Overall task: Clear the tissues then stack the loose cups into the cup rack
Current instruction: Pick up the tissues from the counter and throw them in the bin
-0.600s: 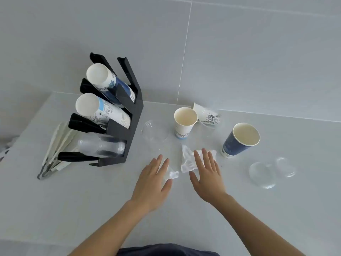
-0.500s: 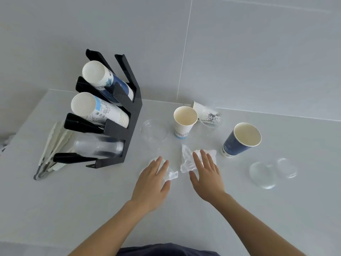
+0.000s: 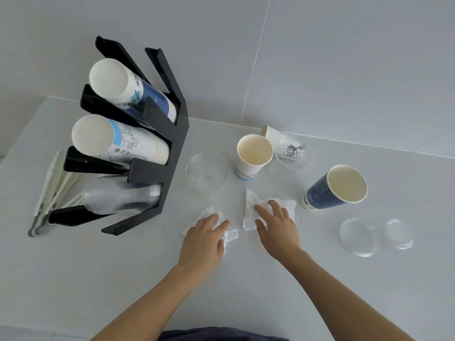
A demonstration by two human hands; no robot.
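Two crumpled white tissues lie on the grey table. My left hand (image 3: 204, 239) lies on the left tissue (image 3: 231, 235), its fingers curling over it. My right hand (image 3: 277, 227) covers the right tissue (image 3: 250, 205), fingers bent down round it. The black cup rack (image 3: 172, 134) stands at the left with paper cup stacks in its upper two slots and clear cups in the lowest. Loose cups stand behind the tissues: a clear cup (image 3: 206, 173), a white paper cup (image 3: 254, 153), a tipped printed cup (image 3: 290, 150) and a blue paper cup (image 3: 332, 190).
Two clear plastic cups (image 3: 358, 237) (image 3: 400, 233) sit at the right of the table. White tongs or utensils (image 3: 54, 193) lie left of the rack. A tiled wall rises right behind the table.
Both hands have moved forward onto the tissues, and their fingers, straight before, now bend over them. The cups and rack are where they were.
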